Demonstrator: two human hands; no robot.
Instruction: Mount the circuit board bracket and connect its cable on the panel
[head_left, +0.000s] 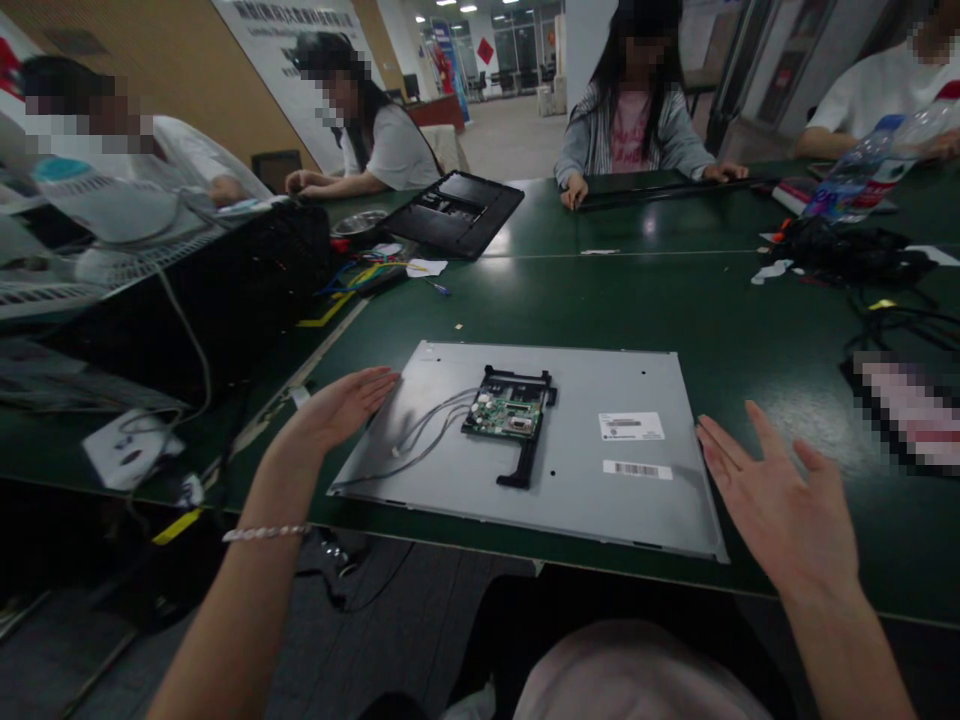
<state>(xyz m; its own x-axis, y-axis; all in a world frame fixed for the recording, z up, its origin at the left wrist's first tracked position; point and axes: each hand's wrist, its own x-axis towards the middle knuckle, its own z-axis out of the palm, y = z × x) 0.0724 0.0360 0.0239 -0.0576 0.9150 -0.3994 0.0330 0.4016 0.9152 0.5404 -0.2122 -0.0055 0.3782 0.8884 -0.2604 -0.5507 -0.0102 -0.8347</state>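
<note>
A flat silver display panel (585, 390) lies on the green table in front of me. On its middle sit a green circuit board (504, 412) and a black plastic bracket (525, 462), with grey cables (439, 412) running off to the left. Two white labels (631, 427) are on the panel's right part. My left hand (341, 405) is at the panel's left edge, fingers stretched out, holding nothing. Beside the right edge, my right hand (784, 500) has its fingers spread and palm turned toward the panel, also without anything in it.
Behind the panel, the green table (585, 300) holds a black plastic frame (465, 212), wires and a pen (439, 287). Plastic bottles (855, 170) and black cables stand or lie at the right. Dark equipment fills the left. Several people sit around the table.
</note>
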